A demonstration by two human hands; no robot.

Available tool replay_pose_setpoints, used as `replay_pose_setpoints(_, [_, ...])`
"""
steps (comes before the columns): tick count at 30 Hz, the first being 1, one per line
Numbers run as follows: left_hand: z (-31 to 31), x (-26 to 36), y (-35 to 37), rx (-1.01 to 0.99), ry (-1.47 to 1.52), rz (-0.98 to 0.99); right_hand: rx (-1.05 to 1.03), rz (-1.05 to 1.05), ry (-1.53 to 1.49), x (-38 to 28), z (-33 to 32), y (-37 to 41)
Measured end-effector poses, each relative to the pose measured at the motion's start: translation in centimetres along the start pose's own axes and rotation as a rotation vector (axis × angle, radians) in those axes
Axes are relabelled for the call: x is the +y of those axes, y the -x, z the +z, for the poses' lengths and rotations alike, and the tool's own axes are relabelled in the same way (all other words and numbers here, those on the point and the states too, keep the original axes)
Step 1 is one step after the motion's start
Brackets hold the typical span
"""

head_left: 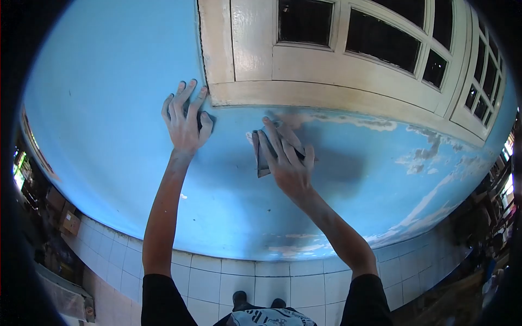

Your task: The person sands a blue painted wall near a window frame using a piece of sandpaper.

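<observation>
My left hand (185,124) rests on the blue wall (117,136) with its fingers spread, just left of the window frame's lower corner. Pale dust coats both hands. Below the window frame, my right hand (287,155) presses a folded sheet of sandpaper (262,163) to the wall. Its grey-brown edge shows left of the fingers, and the rest lies hidden beneath the hand. A small whitish bare spot is on the wall close to the sheet's upper left.
Above my hands is a cream window frame (304,93) with dark panes. Peeled paint patches (429,144) mark the wall on the right. White floor tiles (236,282) lie below, and a cardboard box (70,223) stands at far left.
</observation>
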State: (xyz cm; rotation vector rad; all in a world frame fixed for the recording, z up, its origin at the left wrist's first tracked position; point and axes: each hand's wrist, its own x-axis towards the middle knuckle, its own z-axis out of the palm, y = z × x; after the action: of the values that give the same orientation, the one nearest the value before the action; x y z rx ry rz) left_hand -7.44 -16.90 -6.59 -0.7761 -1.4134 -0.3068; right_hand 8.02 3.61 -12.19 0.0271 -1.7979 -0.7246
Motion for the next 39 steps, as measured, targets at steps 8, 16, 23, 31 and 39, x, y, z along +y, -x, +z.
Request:
replay_pose_setpoints(8, [0.1, -0.4, 0.2, -0.016, -0.022, 0.002, 0.087, 0.067, -0.098, -0.6, 0.2, -0.5])
replay_pose_setpoints(16, [0.1, 0.1, 0.1, 0.001, -0.011, -0.005, 0.035, 0.081, -0.066, -0.7, 0.5, 0.5])
replay_pose_setpoints(23, [0.1, -0.2, 0.1, 0.0, 0.015, 0.005, 0.056, 0.141, -0.094, -0.4, 0.0, 0.1])
replay_pose_setpoints(31, [0.0, 0.0, 0.0, -0.003, 0.001, 0.0, 0.047, 0.134, -0.083, -0.2, -0.2, 0.1])
replay_pose_setpoints(39, [0.1, 0.1, 0.0, -0.014, 0.012, -0.01, 0.097, 0.153, -0.163, 0.0, 0.4, -0.1])
